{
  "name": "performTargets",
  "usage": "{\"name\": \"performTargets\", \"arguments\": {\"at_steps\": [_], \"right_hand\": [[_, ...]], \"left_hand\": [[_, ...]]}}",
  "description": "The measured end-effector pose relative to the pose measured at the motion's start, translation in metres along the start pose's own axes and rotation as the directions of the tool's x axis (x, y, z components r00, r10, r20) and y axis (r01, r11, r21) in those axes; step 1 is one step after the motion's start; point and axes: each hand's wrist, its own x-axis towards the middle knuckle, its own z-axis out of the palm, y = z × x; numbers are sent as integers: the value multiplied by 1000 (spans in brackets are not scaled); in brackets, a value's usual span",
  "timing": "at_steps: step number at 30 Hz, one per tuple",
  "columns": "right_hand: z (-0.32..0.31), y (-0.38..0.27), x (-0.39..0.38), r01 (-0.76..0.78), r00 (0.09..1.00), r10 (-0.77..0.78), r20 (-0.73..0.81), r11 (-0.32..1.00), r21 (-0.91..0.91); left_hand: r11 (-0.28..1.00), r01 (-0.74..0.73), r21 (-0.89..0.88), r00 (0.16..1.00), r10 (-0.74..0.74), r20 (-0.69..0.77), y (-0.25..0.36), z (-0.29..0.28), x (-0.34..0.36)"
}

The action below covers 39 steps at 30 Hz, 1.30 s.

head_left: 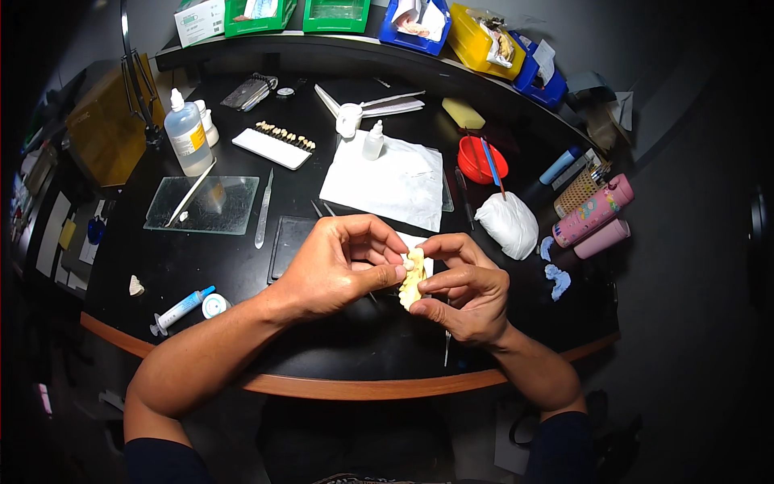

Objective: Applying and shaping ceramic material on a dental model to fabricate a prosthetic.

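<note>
Watching through the head view, I worry first about the small pale piece (409,264) at the left hand (339,262). It sits at the thumb and index fingertips, against the upper left part of the yellow dental cast (412,292), and is so tiny and half covered that a slightly loose or skewed pinch could let it pop out. I judge it could then bounce on the hard black table (322,355) and roll over the near edge.

Squeezing unevenly might also twist the cast or chip it, since the right hand (468,290) grips it only with thumb and fingers. Drawing back the left forearm (234,327) carelessly could nudge the round tub (215,306) or the syringe (182,310) near the table's left front corner.

As for position, I see the cast standing roughly upright between the two hands, raised inside the middle of the table's near edge. Its right flank is in the right hand's narrow hold; the left hand is pinched close, though I cannot tell how firmly it has the piece.
</note>
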Motion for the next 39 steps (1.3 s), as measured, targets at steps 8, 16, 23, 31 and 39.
{"name": "performTargets", "arguments": {"at_steps": [8, 16, 23, 31, 39], "right_hand": [[-2, 1, -2, -41, 999, 40, -13, 999, -28], [2, -2, 6, 184, 982, -169, 78, 946, -267], [1, 0, 5, 169, 985, -157, 65, 949, -267], [1, 0, 5, 156, 988, -146, 57, 950, -270], [-2, -1, 6, 184, 981, -160, 107, 943, -277]], "left_hand": [[999, 51, 16, 998, -52, 26, 1, -1, -1], [1000, 2, 7, 1000, -2, 1, 1, 3, 0], [998, -36, 51, 999, 35, 19, -2, 1, 1], [997, -17, 72, 1000, 17, 9, 0, 1, 0], [994, -24, 103, 1000, 24, 9, -2, 1, -2]]}}
